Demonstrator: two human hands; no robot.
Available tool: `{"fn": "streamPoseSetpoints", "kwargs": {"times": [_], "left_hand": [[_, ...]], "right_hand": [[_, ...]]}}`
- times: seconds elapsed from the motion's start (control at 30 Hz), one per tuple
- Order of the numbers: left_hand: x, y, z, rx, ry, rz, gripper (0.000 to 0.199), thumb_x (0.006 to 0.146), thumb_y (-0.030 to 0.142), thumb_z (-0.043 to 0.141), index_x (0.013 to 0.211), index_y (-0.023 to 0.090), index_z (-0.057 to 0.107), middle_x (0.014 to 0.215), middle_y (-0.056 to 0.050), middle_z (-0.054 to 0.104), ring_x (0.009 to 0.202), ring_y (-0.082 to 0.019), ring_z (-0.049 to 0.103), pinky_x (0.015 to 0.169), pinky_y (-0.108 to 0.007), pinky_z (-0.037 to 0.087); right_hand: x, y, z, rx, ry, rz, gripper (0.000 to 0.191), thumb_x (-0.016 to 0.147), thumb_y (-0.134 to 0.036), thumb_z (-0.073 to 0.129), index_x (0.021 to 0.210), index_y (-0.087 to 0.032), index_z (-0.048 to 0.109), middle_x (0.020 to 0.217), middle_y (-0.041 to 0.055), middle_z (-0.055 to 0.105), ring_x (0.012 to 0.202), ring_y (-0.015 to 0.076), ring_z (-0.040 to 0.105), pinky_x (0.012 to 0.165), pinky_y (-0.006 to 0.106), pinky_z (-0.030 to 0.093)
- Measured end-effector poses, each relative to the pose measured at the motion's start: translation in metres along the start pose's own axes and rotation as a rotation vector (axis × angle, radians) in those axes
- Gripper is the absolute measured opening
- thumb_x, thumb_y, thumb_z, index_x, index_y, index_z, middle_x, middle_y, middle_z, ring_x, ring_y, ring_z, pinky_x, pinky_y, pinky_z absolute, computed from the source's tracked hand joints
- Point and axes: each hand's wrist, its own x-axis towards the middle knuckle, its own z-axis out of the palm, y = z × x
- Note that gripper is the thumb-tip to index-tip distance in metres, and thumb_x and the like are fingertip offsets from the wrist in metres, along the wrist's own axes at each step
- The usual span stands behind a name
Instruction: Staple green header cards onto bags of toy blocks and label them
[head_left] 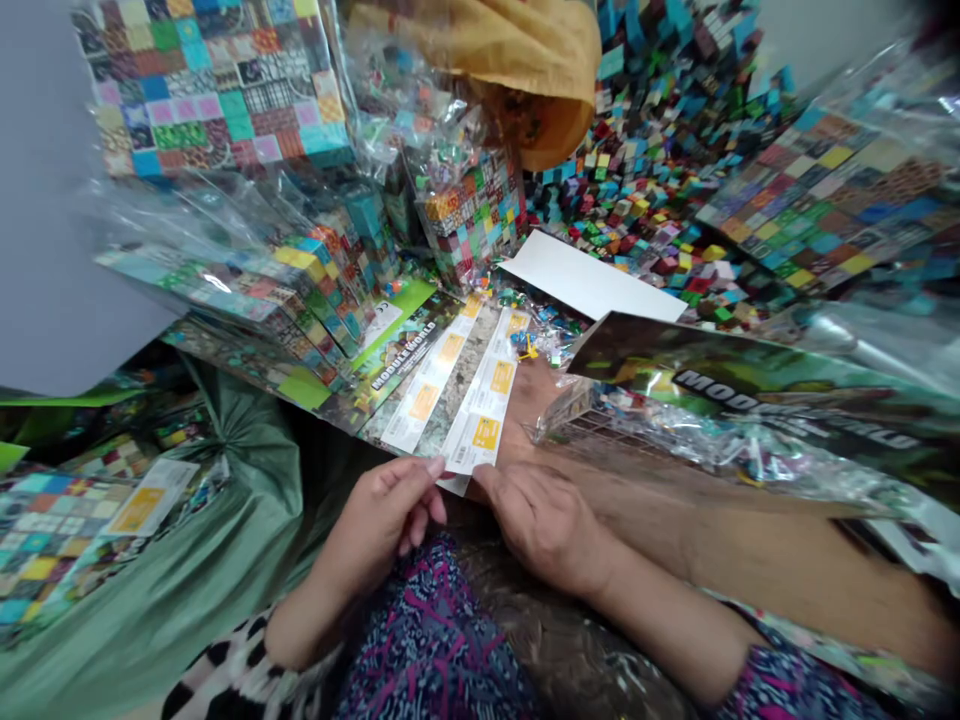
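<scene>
A white label strip (486, 400) with orange-yellow printed patches lies over a printed "Module World" card (401, 350). Its near end is pinched at the right corner by my right hand (551, 520), fingers closed. At the left corner of the same end, my left hand (390, 505) is closed, thumb and index finger together on the strip's edge; its other fingers curl beneath. A second label strip (435, 375) runs alongside on the left. Small colourful toy pieces (529, 345) lie just beyond the strips on the wooden table (645, 470).
Plastic-wrapped packs of patterned cubes (240, 90) are stacked at the left. A large heap of loose cubes (660, 180) fills the back, beside a yellow cloth (540, 60). Another Module World card (780, 390) tilts over clear bags at the right. A green sack (247, 470) sits lower left.
</scene>
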Motion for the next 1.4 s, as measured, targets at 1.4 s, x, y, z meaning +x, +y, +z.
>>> {"fn": "streamPoseSetpoints", "kwargs": {"times": [1.4], "left_hand": [[-0.004,0.016,0.008,-0.134,-0.09,0.114,0.016,0.069,0.03,0.081,0.075,0.017,0.073,0.053,0.003,0.064,0.041,-0.007,0.053,0.043,-0.018,0.043]], "right_hand": [[0.016,-0.008,-0.04,0.155,-0.04,0.305,0.021,0.099,-0.024,0.051,0.096,-0.015,0.069,0.087,0.0091,0.067,0.079,0.0194,0.059,0.069,0.033,0.049]]}}
